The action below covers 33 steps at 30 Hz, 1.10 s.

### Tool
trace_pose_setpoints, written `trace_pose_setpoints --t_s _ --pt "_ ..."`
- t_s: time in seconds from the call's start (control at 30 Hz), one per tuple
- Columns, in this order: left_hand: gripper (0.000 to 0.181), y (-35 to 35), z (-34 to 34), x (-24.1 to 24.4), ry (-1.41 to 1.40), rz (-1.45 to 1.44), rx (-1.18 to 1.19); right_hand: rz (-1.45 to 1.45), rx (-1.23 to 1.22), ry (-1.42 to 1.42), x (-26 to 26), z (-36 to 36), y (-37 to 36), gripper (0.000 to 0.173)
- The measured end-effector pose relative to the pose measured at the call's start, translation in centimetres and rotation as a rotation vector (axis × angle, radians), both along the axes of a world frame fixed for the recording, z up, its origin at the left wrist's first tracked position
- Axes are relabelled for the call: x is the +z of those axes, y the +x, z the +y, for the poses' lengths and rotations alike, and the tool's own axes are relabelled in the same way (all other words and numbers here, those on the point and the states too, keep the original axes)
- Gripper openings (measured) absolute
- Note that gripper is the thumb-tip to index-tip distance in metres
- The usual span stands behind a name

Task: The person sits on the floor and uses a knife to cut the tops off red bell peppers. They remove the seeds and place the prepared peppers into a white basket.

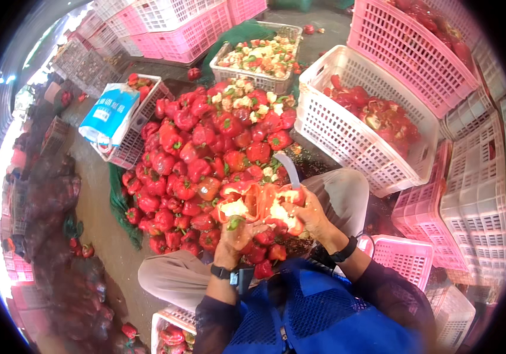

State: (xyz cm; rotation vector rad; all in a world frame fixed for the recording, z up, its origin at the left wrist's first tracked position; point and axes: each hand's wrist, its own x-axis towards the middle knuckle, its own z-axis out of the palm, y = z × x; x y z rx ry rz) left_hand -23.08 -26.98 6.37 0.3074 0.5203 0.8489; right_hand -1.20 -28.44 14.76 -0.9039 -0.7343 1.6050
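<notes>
A red bell pepper (253, 199) lies split open between my hands, its pale seed core showing and a green stem on the left part. My left hand (237, 234) holds the left part from below. In my right hand (312, 214) are the right part of the pepper and a curved knife, whose blade (289, 168) points up and away from me; its handle is hidden. Directly beyond my hands spreads a large heap of whole red bell peppers (195, 150). Cut cores with seeds (239, 99) lie on the far side of that heap.
To the right, a white plastic crate (350, 141) holds cut red peppers, beside a pink crate (412, 48). A white crate of pepper cores (253, 78) stands at the back. A blue and white bag (111, 110) rests on a pepper crate at left. Green netting (124, 203) edges the heap.
</notes>
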Motion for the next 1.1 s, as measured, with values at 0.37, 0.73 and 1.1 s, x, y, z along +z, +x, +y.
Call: trace_pose_setpoints --t_s 0.37,0.73,1.1 --pt "0.029 2.3 2.2 -0.1 -0.021 0.369 -0.038 -1.062 0.207 0.544 2.8 0.4 0.3 0.051" --pt "0.025 4.9 3.5 -2.3 0.859 1.522 -0.097 -0.597 0.193 0.095 1.0 0.7 2.7 0.034" --pt "0.017 0.6 6.9 -1.3 0.089 0.724 0.619 -1.44 -0.928 0.586 10.0 11.0 22.6 0.061"
